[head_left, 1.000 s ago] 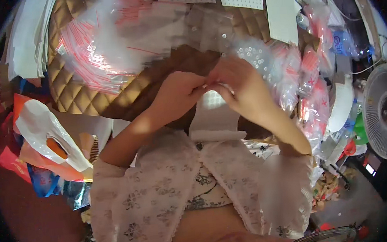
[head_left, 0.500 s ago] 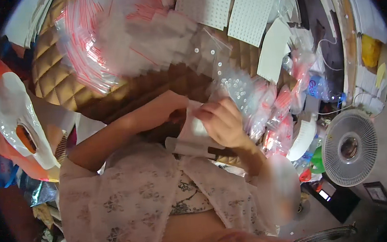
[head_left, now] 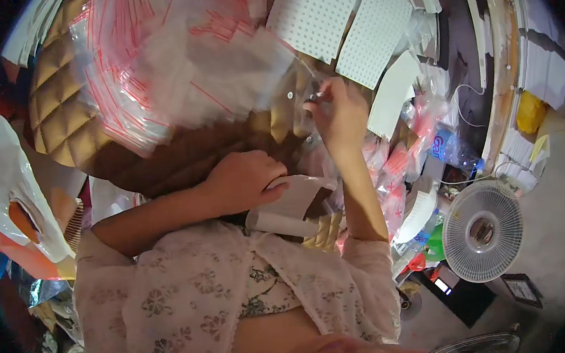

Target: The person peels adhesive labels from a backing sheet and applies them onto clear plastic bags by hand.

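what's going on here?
A person sits at a quilted cushion piled with clear zip bags. The right hand is raised, pinching something small at the edge of a clear bag; what it is can't be made out. The left hand rests on a white sheet near the lap. Dotted cards lie beyond, and a fan stands on the floor to the right.

The left hand [head_left: 246, 179] rests on white paper strips [head_left: 291, 205]; the right hand [head_left: 338, 113] pinches a clear bag [head_left: 299, 99].
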### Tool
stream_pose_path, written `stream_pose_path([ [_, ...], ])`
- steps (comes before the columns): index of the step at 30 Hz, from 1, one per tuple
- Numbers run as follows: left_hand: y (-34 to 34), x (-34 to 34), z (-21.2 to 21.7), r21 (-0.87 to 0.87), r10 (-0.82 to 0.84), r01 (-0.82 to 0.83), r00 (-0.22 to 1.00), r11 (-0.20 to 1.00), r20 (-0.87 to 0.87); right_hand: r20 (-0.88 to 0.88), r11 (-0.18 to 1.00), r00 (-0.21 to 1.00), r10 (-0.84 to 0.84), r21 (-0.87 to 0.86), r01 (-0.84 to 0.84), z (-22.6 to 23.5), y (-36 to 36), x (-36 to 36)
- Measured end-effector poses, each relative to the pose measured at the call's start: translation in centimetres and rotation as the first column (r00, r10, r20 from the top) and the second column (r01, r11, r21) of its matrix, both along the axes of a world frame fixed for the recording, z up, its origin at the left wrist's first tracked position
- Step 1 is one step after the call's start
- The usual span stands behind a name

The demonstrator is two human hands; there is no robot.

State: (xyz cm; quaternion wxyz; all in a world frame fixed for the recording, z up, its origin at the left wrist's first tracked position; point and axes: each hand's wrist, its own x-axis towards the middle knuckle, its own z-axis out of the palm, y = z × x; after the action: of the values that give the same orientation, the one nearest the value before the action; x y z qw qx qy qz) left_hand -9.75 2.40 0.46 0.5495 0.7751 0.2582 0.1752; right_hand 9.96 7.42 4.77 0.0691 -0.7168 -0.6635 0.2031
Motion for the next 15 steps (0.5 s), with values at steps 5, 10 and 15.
stream_pose_path([
  [5, -0.3, -0.2, -0.7, 0.101, 0.002, -0.009, 0.997, 0.995, 0.072, -0.148, 0.968, 0.965, 0.216, 0.159, -0.192, -0.6, 0.0, 0.2],
  [10, 0.7, 0.0, 0.1, 0.181, -0.072, 0.052, 0.992, 0.982, 0.108, 0.422, 0.939, 0.882, 0.211, 0.164, -0.303, -0.8, 0.3, -0.8],
  [15, 0.7, 0.3, -1.1, 0.195, -0.035, 0.005, 0.988, 0.981, 0.153, -0.133, 0.986, 0.978, 0.160, 0.068, -0.152, 2.3, -0.4, 1.1],
])
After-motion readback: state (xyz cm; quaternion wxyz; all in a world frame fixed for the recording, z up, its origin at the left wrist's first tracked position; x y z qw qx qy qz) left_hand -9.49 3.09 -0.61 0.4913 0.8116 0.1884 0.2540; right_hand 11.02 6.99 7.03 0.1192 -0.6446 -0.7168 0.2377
